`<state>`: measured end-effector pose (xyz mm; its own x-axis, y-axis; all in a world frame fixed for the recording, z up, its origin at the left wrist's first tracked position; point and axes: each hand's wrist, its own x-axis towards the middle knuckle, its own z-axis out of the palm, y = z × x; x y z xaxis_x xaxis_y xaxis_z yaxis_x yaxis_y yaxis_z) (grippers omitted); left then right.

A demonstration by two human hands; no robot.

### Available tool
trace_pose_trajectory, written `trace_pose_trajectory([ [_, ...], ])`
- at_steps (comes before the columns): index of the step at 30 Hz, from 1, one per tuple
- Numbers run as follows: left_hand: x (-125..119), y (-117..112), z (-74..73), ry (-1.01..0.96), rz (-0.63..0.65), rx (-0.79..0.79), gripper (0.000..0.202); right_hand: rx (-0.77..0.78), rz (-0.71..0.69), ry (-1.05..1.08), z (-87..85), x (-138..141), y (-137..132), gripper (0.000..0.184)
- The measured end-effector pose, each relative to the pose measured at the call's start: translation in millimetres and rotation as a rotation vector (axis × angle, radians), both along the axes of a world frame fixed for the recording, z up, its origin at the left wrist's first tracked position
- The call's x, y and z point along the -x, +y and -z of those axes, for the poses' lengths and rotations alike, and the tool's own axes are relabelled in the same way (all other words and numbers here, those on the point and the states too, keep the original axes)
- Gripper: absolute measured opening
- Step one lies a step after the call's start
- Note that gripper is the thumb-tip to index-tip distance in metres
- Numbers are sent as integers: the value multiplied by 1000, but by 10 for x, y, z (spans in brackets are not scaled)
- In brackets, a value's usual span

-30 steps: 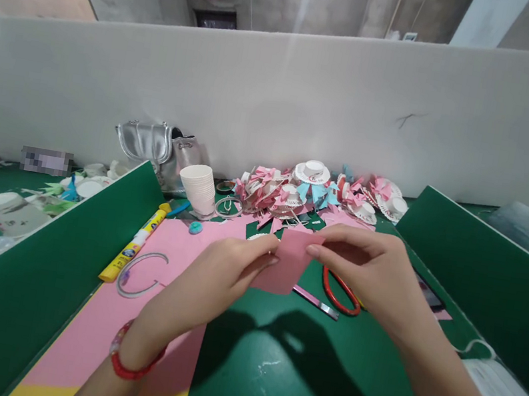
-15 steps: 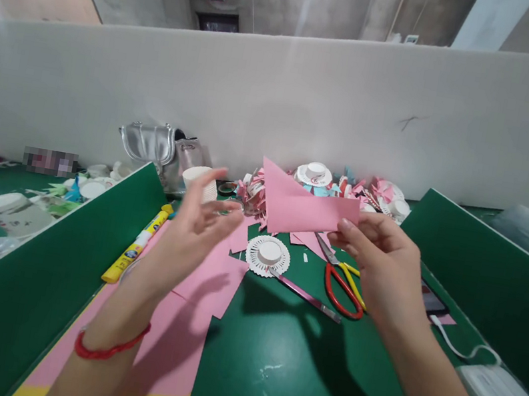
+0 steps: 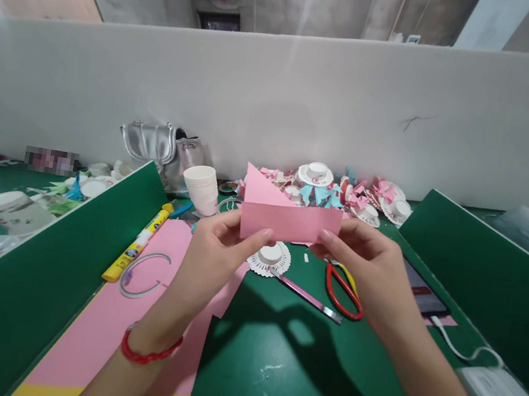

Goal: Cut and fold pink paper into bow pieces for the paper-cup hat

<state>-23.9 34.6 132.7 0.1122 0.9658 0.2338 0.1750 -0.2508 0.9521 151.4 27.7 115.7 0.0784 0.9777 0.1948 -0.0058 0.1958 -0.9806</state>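
Note:
A folded piece of pink paper [image 3: 291, 223] is held up above the table, a pointed flap rising at its left. My left hand [image 3: 214, 257], with a red cord bracelet on the wrist, pinches its left end between thumb and fingers. At the right end, my right hand [image 3: 361, 255] pinches it the same way. Below the paper lies a small white hat shape with a fringed brim [image 3: 270, 258]. A pink pen [image 3: 306, 295] touches that brim. Red-handled scissors [image 3: 344, 294] lie near my right hand, partly hidden by it.
Pink sheets [image 3: 83, 337] and a yellow glue stick [image 3: 137, 244] lie at left. Stacked paper cups [image 3: 201, 189] and a silver bag [image 3: 152, 142] stand behind. Paper hats with bows [image 3: 316, 174] pile up along the wall. Green dividers [image 3: 492, 290] flank both sides; a phone [image 3: 424, 289] lies at right.
My left hand, open and free before, has come right and down to grip the paper's left end. The paper has shifted slightly left and is now held level by both hands.

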Motion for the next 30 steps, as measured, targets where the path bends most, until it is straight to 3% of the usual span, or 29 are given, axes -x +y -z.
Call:
trace_pose_trajectory([
  [3, 29, 6, -12, -32, -5, 14, 19, 0, -50, -81, -34, -74, -1, 9],
  [10, 29, 6, 15, -11, -91, -70, 14, 12, 56, -52, -36, -44, -14, 14],
  [20, -2, -18, 19, 23, -157, -113, 6, 36, 91, -55, -35, 7, -40, 14],
  [25, -13, -4, 19, 32, -178, -105, 20, 40, 73, -6, 2, 8, -12, 18],
  [30, -22, 28, 35, -36, -199, -83, 31, -60, 31, 55, 29, 7, 9, 22],
])
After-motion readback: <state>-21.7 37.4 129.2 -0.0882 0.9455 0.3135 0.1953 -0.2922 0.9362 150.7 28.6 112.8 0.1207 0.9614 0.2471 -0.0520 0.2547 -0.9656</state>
